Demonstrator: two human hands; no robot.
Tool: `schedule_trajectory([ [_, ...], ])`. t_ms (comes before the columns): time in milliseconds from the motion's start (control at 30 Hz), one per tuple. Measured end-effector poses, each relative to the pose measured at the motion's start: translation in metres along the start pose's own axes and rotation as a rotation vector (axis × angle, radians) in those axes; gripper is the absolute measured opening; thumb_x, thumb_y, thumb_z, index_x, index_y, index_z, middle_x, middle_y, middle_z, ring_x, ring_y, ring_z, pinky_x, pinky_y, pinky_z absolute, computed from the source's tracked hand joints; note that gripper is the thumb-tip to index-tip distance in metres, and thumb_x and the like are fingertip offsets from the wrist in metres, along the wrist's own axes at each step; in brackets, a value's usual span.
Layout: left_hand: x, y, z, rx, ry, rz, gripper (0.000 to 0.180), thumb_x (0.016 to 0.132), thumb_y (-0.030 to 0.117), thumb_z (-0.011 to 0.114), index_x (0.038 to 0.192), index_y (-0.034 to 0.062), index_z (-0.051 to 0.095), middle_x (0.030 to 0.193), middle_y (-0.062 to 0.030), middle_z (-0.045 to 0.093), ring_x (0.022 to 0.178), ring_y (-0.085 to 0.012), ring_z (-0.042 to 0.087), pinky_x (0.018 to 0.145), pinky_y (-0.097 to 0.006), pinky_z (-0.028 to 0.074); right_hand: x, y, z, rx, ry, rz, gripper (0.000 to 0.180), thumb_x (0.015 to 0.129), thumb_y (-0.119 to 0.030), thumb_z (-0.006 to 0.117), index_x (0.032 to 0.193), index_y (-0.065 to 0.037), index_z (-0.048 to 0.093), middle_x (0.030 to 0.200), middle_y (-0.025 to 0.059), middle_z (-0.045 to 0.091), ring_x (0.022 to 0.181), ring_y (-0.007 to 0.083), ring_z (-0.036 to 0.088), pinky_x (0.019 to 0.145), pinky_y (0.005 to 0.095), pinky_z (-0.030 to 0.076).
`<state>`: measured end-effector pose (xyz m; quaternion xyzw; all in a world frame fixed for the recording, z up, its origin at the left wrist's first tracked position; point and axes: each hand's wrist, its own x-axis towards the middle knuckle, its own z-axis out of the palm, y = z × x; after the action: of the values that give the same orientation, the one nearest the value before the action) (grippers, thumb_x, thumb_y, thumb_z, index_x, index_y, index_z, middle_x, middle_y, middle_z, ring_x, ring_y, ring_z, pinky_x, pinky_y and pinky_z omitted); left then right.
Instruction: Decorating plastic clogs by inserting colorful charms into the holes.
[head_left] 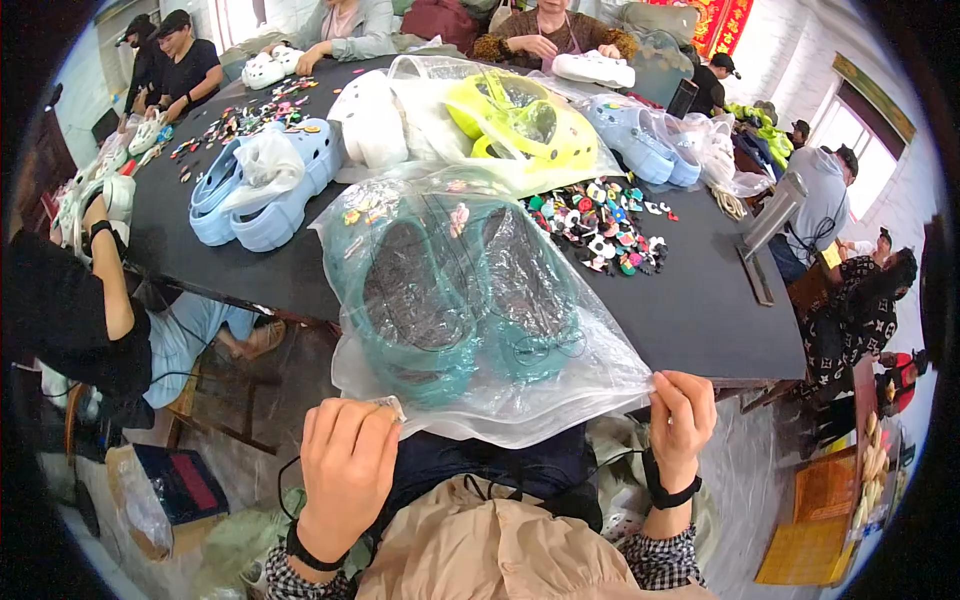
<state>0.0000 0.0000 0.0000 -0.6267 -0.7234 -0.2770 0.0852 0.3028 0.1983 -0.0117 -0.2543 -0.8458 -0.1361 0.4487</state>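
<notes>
A clear plastic bag point(560, 385) holding a pair of teal clogs point(450, 290) lies over the near edge of the black table point(700, 300). My left hand point(347, 465) pinches the bag's near left corner. My right hand point(682, 418) pinches its near right corner. The bag's open edge is stretched between both hands, just above my lap. Small charms show on the clogs' upper ends.
A pile of colourful small charms point(605, 225) lies right of the bag. Light blue clogs point(265, 185), yellow clogs in a bag point(520, 125), white clogs point(370, 120) and more blue ones point(640, 145) crowd the table. Other people sit around it; a person's arm point(110, 280) is close on my left.
</notes>
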Motion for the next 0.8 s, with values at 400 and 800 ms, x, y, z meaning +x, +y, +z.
schedule_trajectory([
  [400, 0.007, 0.03, 0.031, 0.3, -0.051, 0.303, 0.027, 0.078, 0.016, 0.06, 0.103, 0.0067, 0.064, 0.109, -0.0087, 0.057, 0.105, -0.0257, 0.055, 0.094, -0.042, 0.042, -0.001, -0.005, 0.005, 0.059, -0.004, 0.165, 0.025, 0.073, 0.007, 0.073, 0.096, 0.0, 0.068, 0.094, 0.0131, 0.067, 0.08, 0.0292, 0.064, 0.069, 0.037, 0.051],
  [800, -0.01, 0.031, 0.0, -0.087, -0.186, 0.394, 0.018, 0.075, 0.014, 0.065, 0.09, 0.007, 0.061, 0.1, -0.0064, 0.062, 0.089, -0.0237, 0.06, 0.077, -0.037, 0.048, 0.018, -0.072, -0.01, 0.448, -0.192, -0.276, 0.028, 0.07, -0.009, 0.07, 0.096, -0.004, 0.074, 0.099, 0.0089, 0.071, 0.086, 0.0221, 0.07, 0.073, 0.0326, 0.057],
])
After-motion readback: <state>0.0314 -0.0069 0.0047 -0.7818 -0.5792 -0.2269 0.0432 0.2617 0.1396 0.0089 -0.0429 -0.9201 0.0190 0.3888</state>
